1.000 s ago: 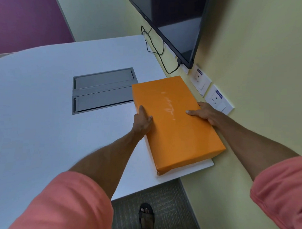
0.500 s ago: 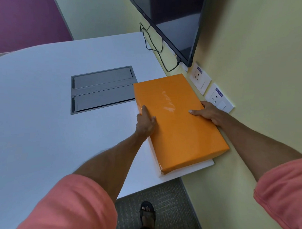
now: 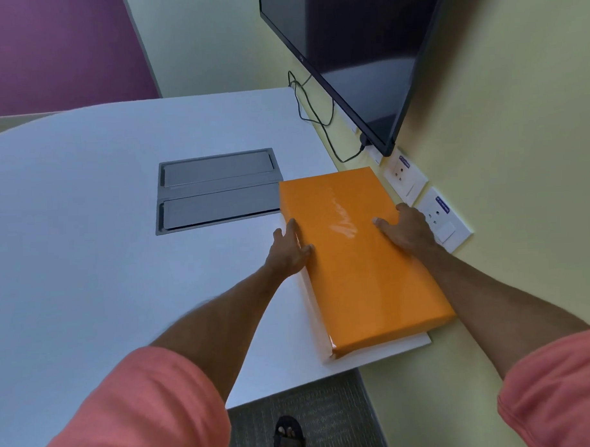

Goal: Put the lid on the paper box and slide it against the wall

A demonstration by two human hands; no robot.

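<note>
Box (image 3: 358,254) nudged wallward, lengthwise along wall (image 3: 518,148).

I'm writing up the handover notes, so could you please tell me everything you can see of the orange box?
The orange box is a flat, rectangular box with a glossy, smooth orange lid on; a white strip shows under its left edge. It lies flat at the table's near right corner, its long right side close along the yellow wall, below two sockets. The left hand presses its left edge; the right hand rests on top near the wall.
</note>
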